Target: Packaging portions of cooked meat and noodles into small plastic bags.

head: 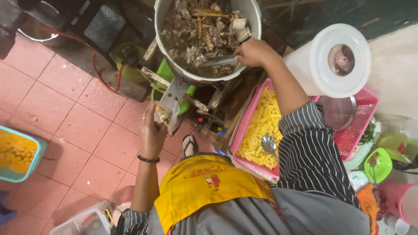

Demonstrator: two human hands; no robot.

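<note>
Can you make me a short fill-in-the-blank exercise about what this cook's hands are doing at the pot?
1. The right hand holds a ladle in the big ____ of meat stew.
2. The left hand holds a clear plastic ____ with a little food in it.
3. The yellow noodles lie in a ____ basket.

Missing words: pot; bag; pink

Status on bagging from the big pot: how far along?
Done: the small clear plastic bag in the left hand already holds some food. In hand: the right hand has a grip on a metal ladle dipped in the large steel pot of meat and broth. Left: the bag is open, untied; whether broth is in it can't be told.
</note>
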